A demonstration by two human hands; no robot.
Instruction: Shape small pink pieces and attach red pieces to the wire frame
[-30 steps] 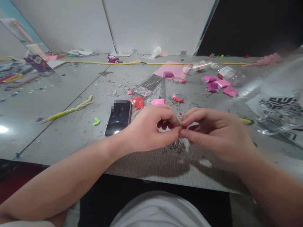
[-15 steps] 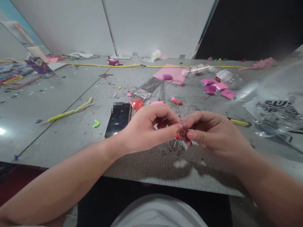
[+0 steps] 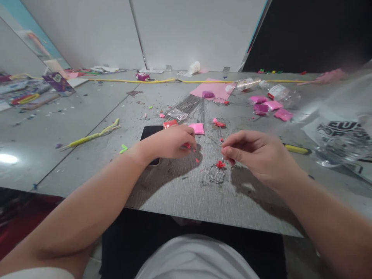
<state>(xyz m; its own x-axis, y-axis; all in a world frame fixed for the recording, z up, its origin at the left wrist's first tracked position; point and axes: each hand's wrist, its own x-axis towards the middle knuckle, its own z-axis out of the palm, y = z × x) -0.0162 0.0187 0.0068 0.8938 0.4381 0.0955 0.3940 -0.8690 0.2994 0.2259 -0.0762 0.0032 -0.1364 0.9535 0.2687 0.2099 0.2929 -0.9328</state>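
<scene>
My left hand is low over the table beside the phone, its fingers curled down and together. Bits of red modelling clay lie under and beside its fingertips; what is inside the fingers is hidden. My right hand pinches a thin wire between thumb and forefinger. Just below those fingertips sits a bent wire shape topped with red clay. Farther back lies another wire loop with a red and pink clay piece. A pink packet and a red packet are beyond my left hand.
Loose wires fan out toward a pink sheet. Pink packets, plastic bottles, a yellow cutter and a clear plastic bag stand to the right. A yellow-green clay-wrapped stick is left.
My left hand has parted from my right and moved left and down toward the table beside the phone. The right hand stays nearly in place, still pinching. The view has shifted slightly.
</scene>
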